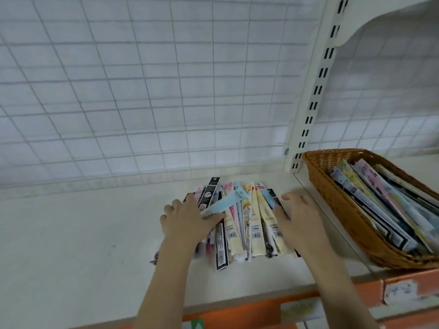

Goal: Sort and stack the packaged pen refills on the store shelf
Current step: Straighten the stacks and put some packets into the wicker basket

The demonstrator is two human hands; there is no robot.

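A loose pile of long, narrow pen refill packs (247,224) lies on the white shelf (83,233), fanned out with cream, pink, blue and black wrappers. My left hand (187,219) rests flat on the pile's left side, thumb pressing a light blue pack (228,201) that lies crosswise on top. My right hand (299,219) stands on edge against the pile's right side, fingers together and pointing away. Neither hand is closed around a pack.
A brown wicker basket (344,210) holding several more refill packs sits on the adjoining shelf to the right, past a white slotted upright (316,91). A wire grid panel (142,91) backs the shelf. An orange price rail (249,312) runs along the front edge.
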